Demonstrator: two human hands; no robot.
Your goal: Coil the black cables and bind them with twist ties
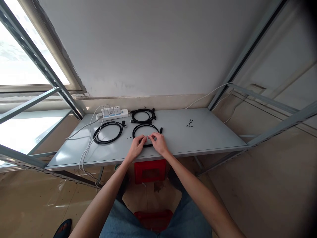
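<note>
My left hand (136,146) and my right hand (159,143) are close together over the near edge of a coiled black cable (135,129). The fingers of both are closed in a pinch. Something small and pale shows between the fingertips, too small to name. The cable's black plug (161,130) sticks out at the coil's right side. A second coiled black cable (109,142) lies to the left, and a third coil (133,116) lies behind, by the wall. Several thin, bent black ties (190,123) rest on the shelf to the right.
A white power strip (121,114) with plugged-in adapters stands at the back left of the grey shelf (213,132). White cords (86,150) run from it over the front edge. Metal posts (224,87) frame both ends. A red stool (150,165) is beneath the shelf.
</note>
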